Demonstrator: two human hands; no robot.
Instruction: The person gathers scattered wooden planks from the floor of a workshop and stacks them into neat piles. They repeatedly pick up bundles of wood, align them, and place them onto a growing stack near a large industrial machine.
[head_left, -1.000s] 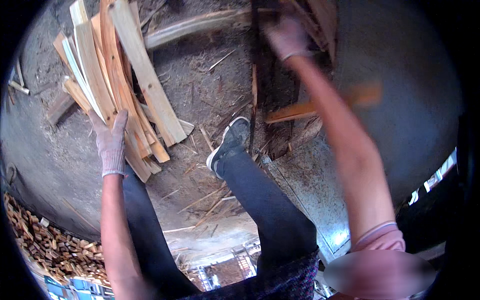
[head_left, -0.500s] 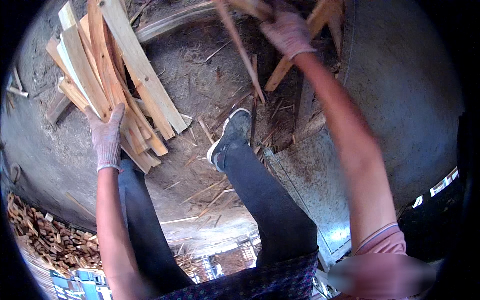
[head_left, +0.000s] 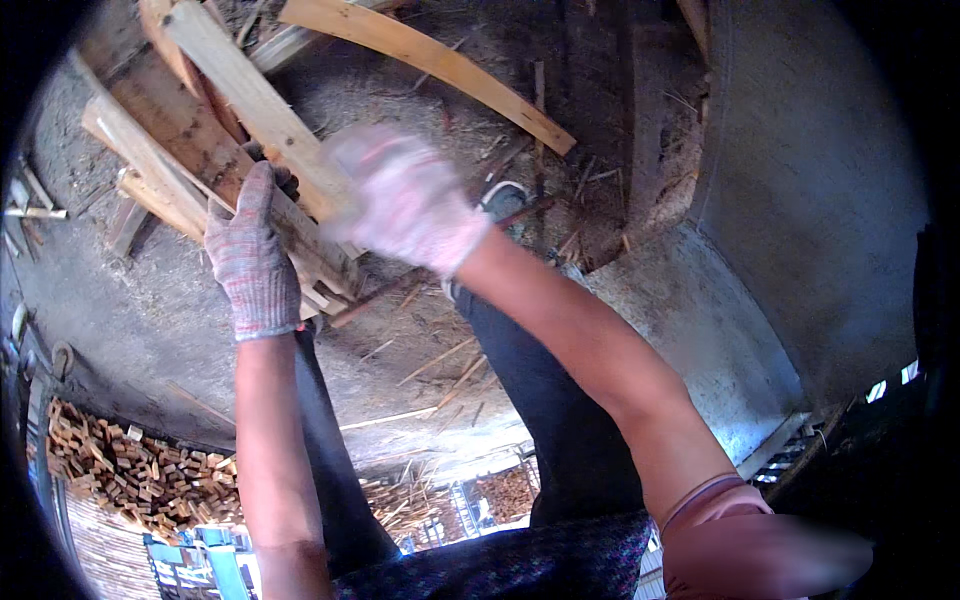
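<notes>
Both of my hands wear pale knitted gloves. My left hand (head_left: 252,250) is closed on the near edge of a bundle of rough wooden boards (head_left: 170,120), thumb on top. A pale plank (head_left: 250,100) slants across the bundle's right side. At that plank's near end is my right hand (head_left: 405,200), smeared by motion; its fingers do not show clearly, and I cannot tell whether it touches the plank. Beyond it, a separate yellowish board (head_left: 430,60) lies at a slant, apart from both hands.
Wood splinters (head_left: 440,375) litter the dusty floor around my shoe (head_left: 505,200). A grey metal sheet (head_left: 700,310) stands to my right. Many short wood blocks (head_left: 150,470) are heaped at the lower left, near a blue frame (head_left: 225,565).
My right hand has let go of a board at the far right and come back toward the bundle. My left hand has shifted slightly right, still on the boards.
</notes>
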